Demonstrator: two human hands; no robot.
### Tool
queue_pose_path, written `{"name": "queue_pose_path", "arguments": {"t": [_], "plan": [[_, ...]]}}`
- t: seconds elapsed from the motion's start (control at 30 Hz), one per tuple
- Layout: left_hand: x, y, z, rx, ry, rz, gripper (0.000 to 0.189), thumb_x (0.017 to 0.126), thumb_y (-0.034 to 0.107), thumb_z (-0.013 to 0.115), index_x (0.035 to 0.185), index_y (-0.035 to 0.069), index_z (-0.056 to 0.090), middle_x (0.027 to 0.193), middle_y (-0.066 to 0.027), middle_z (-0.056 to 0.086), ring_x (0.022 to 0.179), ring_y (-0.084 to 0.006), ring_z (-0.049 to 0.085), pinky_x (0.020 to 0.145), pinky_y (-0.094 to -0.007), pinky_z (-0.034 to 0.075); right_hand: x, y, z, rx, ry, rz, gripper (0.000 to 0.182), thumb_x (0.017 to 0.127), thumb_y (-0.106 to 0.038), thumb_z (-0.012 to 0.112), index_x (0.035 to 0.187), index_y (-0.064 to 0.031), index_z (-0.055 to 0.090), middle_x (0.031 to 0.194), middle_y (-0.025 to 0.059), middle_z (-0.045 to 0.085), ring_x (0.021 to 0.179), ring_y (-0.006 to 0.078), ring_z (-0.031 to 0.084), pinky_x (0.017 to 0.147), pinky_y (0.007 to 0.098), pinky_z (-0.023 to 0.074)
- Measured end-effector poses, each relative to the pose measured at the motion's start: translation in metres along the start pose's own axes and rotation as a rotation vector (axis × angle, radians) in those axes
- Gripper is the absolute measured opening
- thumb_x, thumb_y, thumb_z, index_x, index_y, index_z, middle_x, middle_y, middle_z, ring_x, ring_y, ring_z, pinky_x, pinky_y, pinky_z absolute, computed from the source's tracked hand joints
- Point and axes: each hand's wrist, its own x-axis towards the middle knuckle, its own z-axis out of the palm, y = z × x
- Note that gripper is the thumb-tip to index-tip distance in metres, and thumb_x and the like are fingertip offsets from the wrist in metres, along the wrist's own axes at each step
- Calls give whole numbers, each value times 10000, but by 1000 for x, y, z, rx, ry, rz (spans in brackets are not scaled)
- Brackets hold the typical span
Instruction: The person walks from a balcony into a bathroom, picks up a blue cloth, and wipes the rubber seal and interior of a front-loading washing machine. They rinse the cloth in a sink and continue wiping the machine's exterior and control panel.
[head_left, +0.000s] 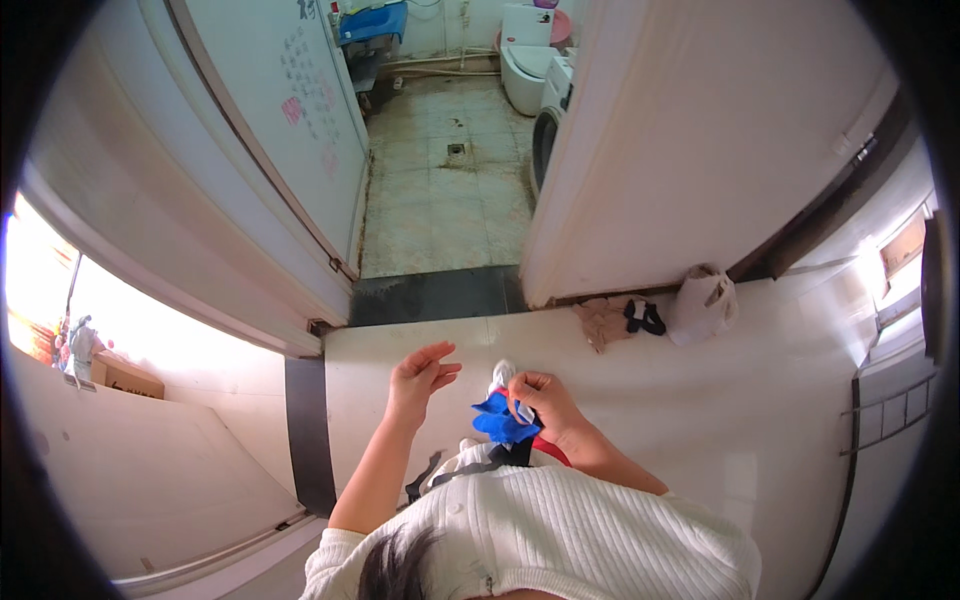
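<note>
My right hand (549, 405) is closed on a bunch of cloth items (504, 420) in front of my waist. Bright blue fabric hangs out on its left side, with red, white and black parts around it; the exact garments cannot be made out. To the left, my left hand (420, 375) is raised with fingers extended and holds nothing. A gap separates it from the blue fabric. Below the bunch, a black strap (472, 471) crosses the front of my white ribbed top (540, 517). A white shoe (502, 373) shows on the floor beyond the bunch.
A dark stone threshold (431, 294) leads into a bathroom with a toilet (525, 71), a front-loading washing machine (551, 120) and a floor drain (456, 150). Against the right wall lie beige cloth (600, 321), a black-and-white cloth (645, 316) and a white plastic bag (701, 306).
</note>
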Motion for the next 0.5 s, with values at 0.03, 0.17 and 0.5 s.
{"name": "queue_pose_path", "arguments": {"t": [0.03,0.17,0.5], "plan": [[24,9,2,14,5,20,301,833,-50,385,1110,-1,494,1120,-110,526,932,-211,573,782,-272,482,21,-5,-1,2,-8,13,155,761,-208,649,730,-73,580,659,-41,505,571,38,433,528,185,353],[117,53,11,28,-3,130,316,830,-57,359,1112,-11,495,1179,-109,483,947,-210,566,816,-278,467,111,-44,2,16,-33,82,142,769,-201,637,729,-79,577,660,-46,498,562,29,424,504,183,338],[311,170,33,799,189,416,230,743,4,544,933,104,625,1161,-84,530,1054,-183,510,927,-445,321,314,-192,6,-138,-110,164,204,787,-223,608,690,-50,560,585,-52,466,500,22,376,437,194,291]]}}
